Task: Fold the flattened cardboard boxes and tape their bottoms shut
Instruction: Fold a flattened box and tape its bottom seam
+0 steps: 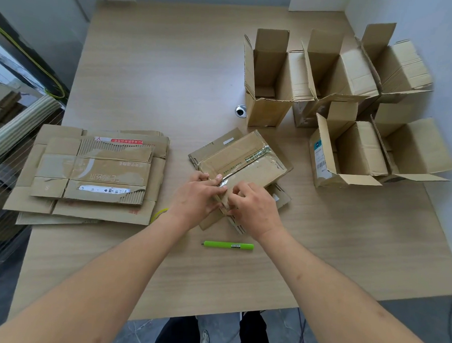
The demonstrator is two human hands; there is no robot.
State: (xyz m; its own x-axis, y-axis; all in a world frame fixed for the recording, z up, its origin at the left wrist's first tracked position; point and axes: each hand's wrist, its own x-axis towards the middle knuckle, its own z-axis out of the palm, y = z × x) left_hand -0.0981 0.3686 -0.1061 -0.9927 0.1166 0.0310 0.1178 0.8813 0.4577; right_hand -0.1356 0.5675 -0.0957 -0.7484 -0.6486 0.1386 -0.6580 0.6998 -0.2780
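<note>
box (242,159) bottom, clear-taped seam

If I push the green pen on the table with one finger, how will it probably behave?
The green pen looks round and slim, so it would probably roll if pushed from the side. It lies on bare, smooth table, so it may also slide easily. It seems small and light; a gentle touch should move it.
</note>
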